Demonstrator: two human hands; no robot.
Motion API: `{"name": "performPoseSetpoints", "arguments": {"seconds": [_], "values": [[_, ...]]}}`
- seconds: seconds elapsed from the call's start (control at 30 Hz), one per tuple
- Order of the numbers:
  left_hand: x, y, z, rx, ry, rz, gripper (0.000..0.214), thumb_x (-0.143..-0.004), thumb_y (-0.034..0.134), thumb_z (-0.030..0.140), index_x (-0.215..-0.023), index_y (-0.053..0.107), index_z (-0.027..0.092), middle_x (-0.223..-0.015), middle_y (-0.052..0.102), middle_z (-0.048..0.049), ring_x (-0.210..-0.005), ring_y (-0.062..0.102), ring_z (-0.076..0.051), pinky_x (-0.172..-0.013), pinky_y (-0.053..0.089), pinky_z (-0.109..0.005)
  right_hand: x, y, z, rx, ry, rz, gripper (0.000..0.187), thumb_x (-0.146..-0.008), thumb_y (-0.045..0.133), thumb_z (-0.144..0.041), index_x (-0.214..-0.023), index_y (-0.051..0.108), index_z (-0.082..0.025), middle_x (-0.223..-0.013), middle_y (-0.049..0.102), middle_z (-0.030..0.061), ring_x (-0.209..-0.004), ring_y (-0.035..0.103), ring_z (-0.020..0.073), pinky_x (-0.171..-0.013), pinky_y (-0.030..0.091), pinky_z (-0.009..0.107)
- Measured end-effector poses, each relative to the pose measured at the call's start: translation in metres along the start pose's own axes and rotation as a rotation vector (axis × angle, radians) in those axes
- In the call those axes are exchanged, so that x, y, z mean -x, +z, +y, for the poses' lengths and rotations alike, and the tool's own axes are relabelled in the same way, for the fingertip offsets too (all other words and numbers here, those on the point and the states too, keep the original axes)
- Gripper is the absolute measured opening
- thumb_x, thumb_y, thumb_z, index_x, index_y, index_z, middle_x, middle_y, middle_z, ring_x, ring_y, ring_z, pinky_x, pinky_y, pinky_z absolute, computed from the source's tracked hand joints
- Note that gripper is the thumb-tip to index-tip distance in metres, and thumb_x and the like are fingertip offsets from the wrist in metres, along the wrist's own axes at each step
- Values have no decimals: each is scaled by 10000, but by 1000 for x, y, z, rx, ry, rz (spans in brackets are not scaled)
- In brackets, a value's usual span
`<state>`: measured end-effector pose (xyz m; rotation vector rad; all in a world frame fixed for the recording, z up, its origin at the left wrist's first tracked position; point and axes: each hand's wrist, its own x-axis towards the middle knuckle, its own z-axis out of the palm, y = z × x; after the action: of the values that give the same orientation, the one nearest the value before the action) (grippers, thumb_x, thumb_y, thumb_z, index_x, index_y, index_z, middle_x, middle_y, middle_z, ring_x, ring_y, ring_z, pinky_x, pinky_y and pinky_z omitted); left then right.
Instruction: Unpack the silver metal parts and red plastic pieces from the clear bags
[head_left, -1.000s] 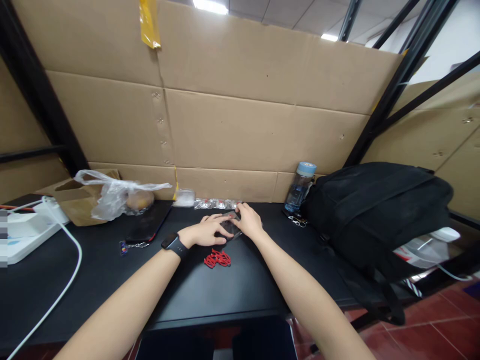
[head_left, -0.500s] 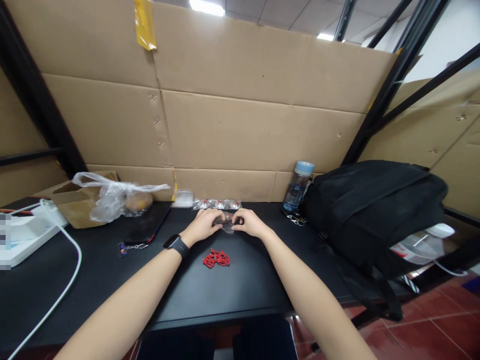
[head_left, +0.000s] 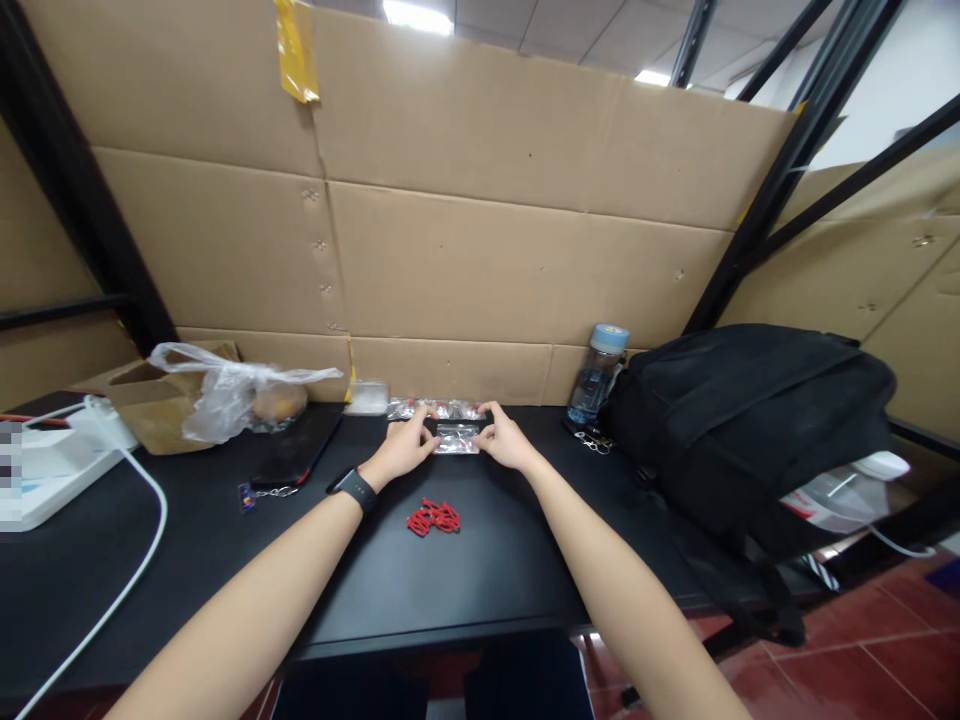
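Note:
Both my hands reach to the back of the black table [head_left: 465, 580]. My left hand [head_left: 405, 447], with a black watch on its wrist, pinches the left end of a small clear plastic bag [head_left: 457, 438]. My right hand [head_left: 504, 440] pinches its right end. The bag is held flat just above the table, with small red and silver items inside. Behind it a row of similar clear bags [head_left: 435, 409] lies against the cardboard wall. A small heap of red pieces [head_left: 434, 517] lies on the table in front of my hands.
A blue-capped water bottle [head_left: 598, 375] and a black backpack [head_left: 750, 420] stand at the right. On the left are a black phone [head_left: 294, 452], a keychain [head_left: 262, 492], a plastic bag over a paper bag [head_left: 225, 395], and a white power strip with cable [head_left: 67, 450].
My hands have moved a little farther back and apart, and the clear bag between them is now stretched flat and in plain sight.

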<state>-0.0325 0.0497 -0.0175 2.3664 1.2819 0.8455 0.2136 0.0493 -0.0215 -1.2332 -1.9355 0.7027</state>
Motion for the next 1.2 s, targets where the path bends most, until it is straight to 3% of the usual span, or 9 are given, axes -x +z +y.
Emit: {"name": "performPoseSetpoints", "arguments": {"seconds": [0.1, 0.2, 0.37, 0.6, 0.83, 1.0, 1.2], "values": [[0, 2, 1, -112, 28, -48, 262, -921, 511, 279, -1174, 579, 281, -846, 741, 24, -891, 677, -196, -901, 393, -335, 1, 1, -6, 177, -65, -36, 220, -838, 603, -154, -1043, 667, -200, -677, 658, -33, -629, 610, 123, -681, 450, 224], [0, 3, 1, -219, 67, -55, 319, -917, 455, 215, -1136, 667, 307, -1037, 722, -17, -1096, 611, -235, -974, 351, -387, 2, 1, -11, 360, -136, -59, 146, -835, 627, -173, -913, 750, -185, -827, 671, 35, -759, 615, 152, -765, 455, 261], [4, 4, 1, -261, 120, -108, 396, -777, 584, 193, -1144, 687, 303, -1220, 656, -43, -1211, 524, -281, -1022, 324, -423, 4, 2, -9, 445, -182, -97, 343, -702, 786, -192, -1042, 755, -220, -1118, 675, 77, -1052, 591, 223, -955, 443, 344], [0, -1, 4, -219, 63, -14, 248, -952, 486, 311, -1048, 710, 264, -1107, 733, -49, -1119, 599, -264, -1016, 309, -437, 1, -3, -14, 313, -141, -55, 205, -879, 609, -167, -1010, 762, -208, -903, 765, 48, -830, 687, 182, -818, 482, 290], [-2, -2, 7, -85, -78, -15, 235, -924, 534, 380, -919, 725, 244, -897, 778, -14, -920, 700, -228, -890, 408, -343, -1, 0, -12, 37, -57, 23, 273, -805, 663, -132, -1074, 700, -164, -797, 751, 33, -743, 700, 162, -750, 505, 252], [-2, 0, 8, -102, -94, -22, 247, -891, 555, 416, -894, 730, 241, -923, 779, -17, -912, 704, -226, -842, 434, -313, -2, 7, -4, -3, -31, 55, 297, -797, 661, -167, -1093, 643, -186, -758, 730, 5, -670, 664, 143, -676, 489, 231], [-4, -8, 0, -93, -130, -136, 229, -873, 569, 413, -882, 723, 243, -885, 780, -11, -891, 709, -230, -807, 438, -304, -2, 13, -5, 99, -28, 48, 285, -811, 656, -193, -1092, 614, -216, -761, 723, -17, -626, 628, 130, -638, 455, 219]]}}
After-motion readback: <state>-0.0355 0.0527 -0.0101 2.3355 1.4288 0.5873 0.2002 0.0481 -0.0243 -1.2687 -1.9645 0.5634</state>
